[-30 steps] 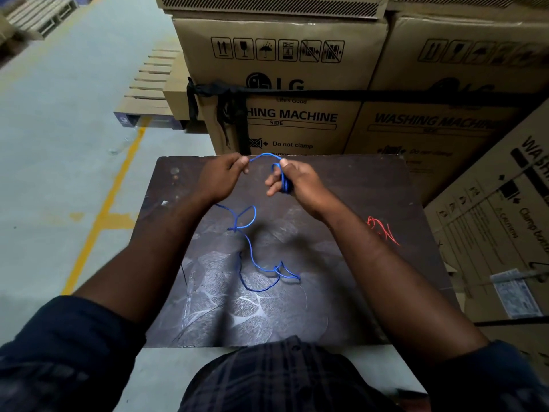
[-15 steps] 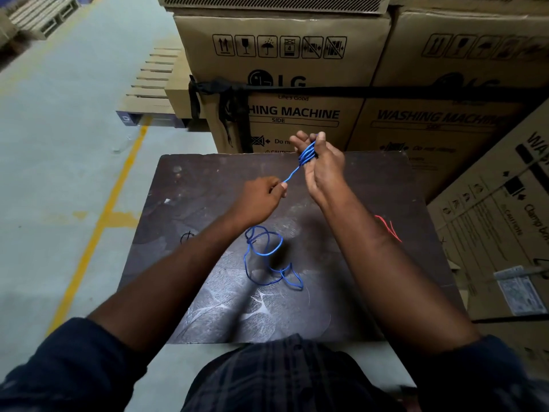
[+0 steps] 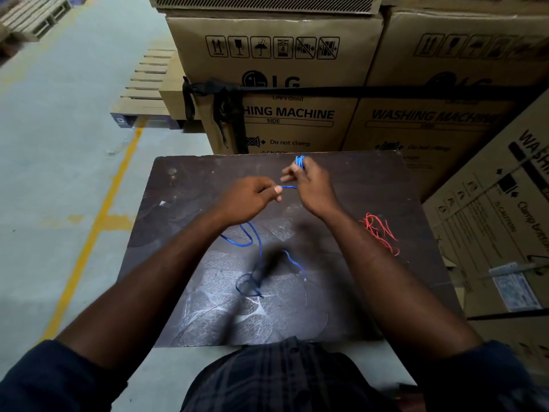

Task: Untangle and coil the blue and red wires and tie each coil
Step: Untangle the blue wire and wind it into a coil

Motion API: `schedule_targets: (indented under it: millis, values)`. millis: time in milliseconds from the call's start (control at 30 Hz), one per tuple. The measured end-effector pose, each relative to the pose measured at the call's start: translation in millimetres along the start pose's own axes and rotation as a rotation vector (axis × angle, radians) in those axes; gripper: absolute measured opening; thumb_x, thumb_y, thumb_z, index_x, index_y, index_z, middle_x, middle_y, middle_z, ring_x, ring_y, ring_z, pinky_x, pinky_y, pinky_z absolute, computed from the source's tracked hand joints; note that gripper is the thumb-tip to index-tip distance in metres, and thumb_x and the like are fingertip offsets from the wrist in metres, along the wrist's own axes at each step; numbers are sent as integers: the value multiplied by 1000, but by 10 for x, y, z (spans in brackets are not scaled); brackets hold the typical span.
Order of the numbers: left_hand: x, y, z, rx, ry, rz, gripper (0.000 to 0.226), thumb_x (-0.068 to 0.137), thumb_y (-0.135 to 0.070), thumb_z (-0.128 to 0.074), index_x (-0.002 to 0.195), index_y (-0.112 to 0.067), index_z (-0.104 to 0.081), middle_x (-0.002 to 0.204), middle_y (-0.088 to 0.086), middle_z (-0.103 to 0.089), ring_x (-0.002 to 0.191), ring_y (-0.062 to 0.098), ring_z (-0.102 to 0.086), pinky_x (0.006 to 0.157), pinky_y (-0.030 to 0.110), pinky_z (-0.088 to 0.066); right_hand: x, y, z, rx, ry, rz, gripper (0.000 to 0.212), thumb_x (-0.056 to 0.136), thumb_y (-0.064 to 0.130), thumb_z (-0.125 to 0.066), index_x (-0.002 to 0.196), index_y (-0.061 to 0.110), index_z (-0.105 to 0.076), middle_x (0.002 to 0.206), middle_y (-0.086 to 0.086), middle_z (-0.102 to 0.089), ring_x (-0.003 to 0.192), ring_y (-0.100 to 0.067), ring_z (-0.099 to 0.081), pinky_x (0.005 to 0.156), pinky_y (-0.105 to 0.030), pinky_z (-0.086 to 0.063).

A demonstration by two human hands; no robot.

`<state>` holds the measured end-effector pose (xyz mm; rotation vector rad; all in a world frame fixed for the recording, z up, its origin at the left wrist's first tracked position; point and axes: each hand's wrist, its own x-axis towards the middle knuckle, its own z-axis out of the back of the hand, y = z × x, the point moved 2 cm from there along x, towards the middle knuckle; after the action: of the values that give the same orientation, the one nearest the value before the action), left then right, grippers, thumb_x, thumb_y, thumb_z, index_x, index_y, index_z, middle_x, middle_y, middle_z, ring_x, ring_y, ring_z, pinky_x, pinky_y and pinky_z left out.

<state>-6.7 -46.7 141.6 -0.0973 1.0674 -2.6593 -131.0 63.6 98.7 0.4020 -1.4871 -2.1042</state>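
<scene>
A thin blue wire [image 3: 260,251] trails in loose loops over the dark table top [image 3: 178,221], with a blurred tangle nearer my body. My right hand [image 3: 312,185] is raised over the far part of the table, with several turns of the blue wire wound around its fingers. My left hand [image 3: 252,197] pinches the same wire just left of it, and a short taut stretch runs between the two hands. The red wire [image 3: 381,233] lies in a loose tangle on the table to the right of my right forearm, touched by neither hand.
Large cardboard washing-machine boxes [image 3: 276,84] stand right behind the table and along its right side, bound by a black strap [image 3: 326,92]. To the left is concrete floor with a yellow line [image 3: 98,227] and wooden pallets [image 3: 145,84].
My right hand has dropped lower with the blue coil still on its fingers. My left hand has moved up and right along the wire. The loose blue loops on the table have shifted and stretched out.
</scene>
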Motion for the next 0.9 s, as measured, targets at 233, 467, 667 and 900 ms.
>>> schedule_targets:
  millis: [233, 467, 667, 900]
  values:
    - [94, 181, 319, 127, -133, 48, 22, 81, -45, -71, 75, -24, -73, 82, -3, -73, 79, 13, -65, 76, 34, -51, -256, -78, -116, 63, 376, -33, 30, 104, 24, -34, 88, 8, -54, 85, -14, -68, 68, -26, -67, 77, -35, -47]
    - [145, 317, 345, 147, -223, 56, 17, 82, -42, -70, 81, -25, -73, 77, -3, -72, 75, 15, -65, 70, 34, -50, -386, 66, -183, 159, 544, -87, 39, 105, 27, -31, 78, 8, -52, 76, -16, -66, 52, -24, -61, 68, -32, -48]
    - [125, 393, 171, 74, -304, 62, 21, 94, -34, -58, 76, -25, -66, 61, -11, -57, 61, 0, -53, 62, 27, -32, -367, 212, -112, 340, 537, -126, 40, 106, 29, -28, 78, 8, -49, 72, -16, -63, 51, -26, -55, 65, -33, -47]
    - [3, 420, -207, -38, -277, -22, 28, 103, -24, -41, 77, -23, -50, 65, -8, -50, 62, 13, -48, 61, 28, -33, -282, 401, -103, 796, 325, -242, 41, 105, 33, -32, 78, 7, -48, 65, -10, -60, 49, -17, -57, 61, -30, -53]
